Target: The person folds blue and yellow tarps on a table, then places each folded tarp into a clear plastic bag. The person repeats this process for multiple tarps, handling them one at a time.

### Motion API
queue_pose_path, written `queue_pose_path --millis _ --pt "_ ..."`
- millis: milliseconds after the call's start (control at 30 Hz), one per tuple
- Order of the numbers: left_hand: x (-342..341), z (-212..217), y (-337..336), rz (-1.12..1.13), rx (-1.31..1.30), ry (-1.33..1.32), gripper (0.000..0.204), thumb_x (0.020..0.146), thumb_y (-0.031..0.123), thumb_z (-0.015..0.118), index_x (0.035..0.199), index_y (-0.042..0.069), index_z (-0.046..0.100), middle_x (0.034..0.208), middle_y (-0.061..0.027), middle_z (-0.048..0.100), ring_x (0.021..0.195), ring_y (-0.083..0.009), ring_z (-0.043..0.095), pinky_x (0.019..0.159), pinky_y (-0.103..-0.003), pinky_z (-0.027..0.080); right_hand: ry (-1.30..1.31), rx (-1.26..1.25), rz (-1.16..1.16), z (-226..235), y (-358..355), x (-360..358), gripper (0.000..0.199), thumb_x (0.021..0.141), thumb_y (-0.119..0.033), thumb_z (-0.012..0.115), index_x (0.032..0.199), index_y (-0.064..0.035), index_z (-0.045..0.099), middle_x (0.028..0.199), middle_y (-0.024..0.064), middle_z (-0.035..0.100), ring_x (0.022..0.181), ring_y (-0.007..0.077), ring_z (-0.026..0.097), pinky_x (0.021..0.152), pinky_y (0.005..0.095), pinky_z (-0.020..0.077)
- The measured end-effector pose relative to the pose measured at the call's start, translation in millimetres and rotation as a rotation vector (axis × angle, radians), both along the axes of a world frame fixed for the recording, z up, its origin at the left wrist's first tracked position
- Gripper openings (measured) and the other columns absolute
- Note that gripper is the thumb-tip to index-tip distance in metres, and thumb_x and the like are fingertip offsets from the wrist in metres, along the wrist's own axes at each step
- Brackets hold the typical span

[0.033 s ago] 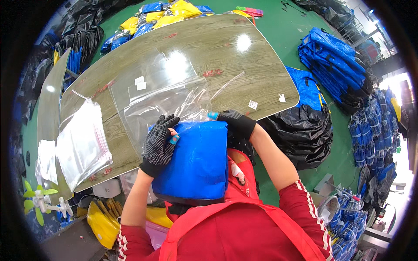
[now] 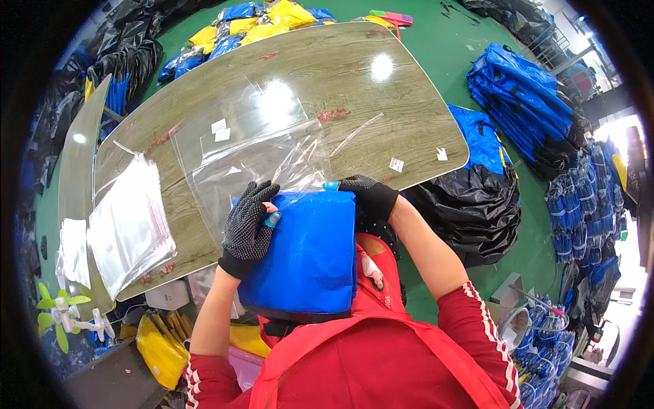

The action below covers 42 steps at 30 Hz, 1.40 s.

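A folded blue tarpaulin-like bundle (image 2: 300, 255) with a dark lower edge rests against my front at the table's near edge. My left hand (image 2: 249, 228), in a black dotted glove with a teal thumb cover, grips its upper left edge. At its upper right corner, my right hand (image 2: 368, 194), gloved alike, pinches the edge where a clear plastic bag (image 2: 259, 160) meets the blue bundle. The bag lies flat and wrinkled on the table beyond the bundle. Exactly how far the two overlap is hard to see.
The wood-patterned table (image 2: 381, 88) carries a stack of clear bags (image 2: 129, 218) at left and small white labels (image 2: 222, 134). Black and blue bundles (image 2: 470, 204) stand on the floor at right. Yellow and blue packs (image 2: 238, 31) lie beyond the table. A small fan (image 2: 61, 310) is at lower left.
Almost nothing differs. My right hand has shifted very slightly to the left, and a small white patch now shows on the clear bag.
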State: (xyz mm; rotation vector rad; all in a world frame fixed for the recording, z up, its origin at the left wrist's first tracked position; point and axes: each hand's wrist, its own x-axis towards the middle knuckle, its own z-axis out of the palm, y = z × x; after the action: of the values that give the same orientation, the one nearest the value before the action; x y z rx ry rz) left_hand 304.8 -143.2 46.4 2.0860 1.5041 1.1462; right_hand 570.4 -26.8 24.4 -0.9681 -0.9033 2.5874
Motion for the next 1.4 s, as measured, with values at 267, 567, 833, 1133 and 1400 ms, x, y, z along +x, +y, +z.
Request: queue_pose_path --millis 267,567,833,1133,1400 --pt "8 -3 -4 0.059 -0.040 0.221 0.028 0.089 0.021 0.060 0.113 0.007 0.060 0.129 -0.0151 0.057 0.127 -0.0371 0.046 0.113 -0.050 0.026 -0.204 0.484 -0.265 24 -19 15 0.041 0.090 -0.040 0.063 0.108 -0.0038 0.060 0.092 0.0035 0.063 0.082 0.0094 0.056 0.076 0.0247 0.0463" --pt "6 -21 -9 0.352 -0.011 0.082 0.036 0.091 0.021 0.059 0.122 0.005 0.053 0.125 -0.0174 0.056 0.124 -0.0327 0.048 0.111 -0.044 0.029 -0.455 0.678 -0.250 3 -34 8 0.037 0.082 -0.033 0.073 0.094 0.0002 0.064 0.073 0.0076 0.064 0.061 0.0140 0.058 0.057 0.0298 0.0484" --pt "-25 -31 -13 0.440 -0.589 -0.713 0.056 0.091 0.033 0.063 0.133 0.001 0.044 0.123 -0.0103 0.054 0.109 -0.0173 0.051 0.095 -0.029 0.040 -0.947 1.304 -0.533 -18 -101 -1 0.030 0.095 -0.025 0.054 0.115 -0.0061 0.065 0.092 0.0165 0.068 0.078 0.0315 0.065 0.070 0.0364 0.0503" --pt "-25 -14 2 0.248 -0.881 -0.879 0.054 0.085 0.035 0.070 0.127 0.004 0.056 0.109 -0.0099 0.063 0.095 -0.0156 0.059 0.083 -0.029 0.049 -0.916 1.399 -0.669 -40 -137 8 0.031 0.085 -0.014 0.061 0.116 -0.0126 0.065 0.081 0.0180 0.066 0.060 0.0293 0.063 0.055 0.0370 0.0481" --pt "-12 -1 -12 0.179 -0.838 -0.967 0.050 0.084 0.030 0.071 0.125 0.003 0.058 0.110 -0.0089 0.063 0.096 -0.0162 0.059 0.085 -0.029 0.049 -0.432 0.791 -0.792 -22 -100 27 0.034 0.088 -0.030 0.068 0.103 -0.0028 0.055 0.101 0.0075 0.059 0.083 0.0133 0.055 0.069 0.0283 0.0463"
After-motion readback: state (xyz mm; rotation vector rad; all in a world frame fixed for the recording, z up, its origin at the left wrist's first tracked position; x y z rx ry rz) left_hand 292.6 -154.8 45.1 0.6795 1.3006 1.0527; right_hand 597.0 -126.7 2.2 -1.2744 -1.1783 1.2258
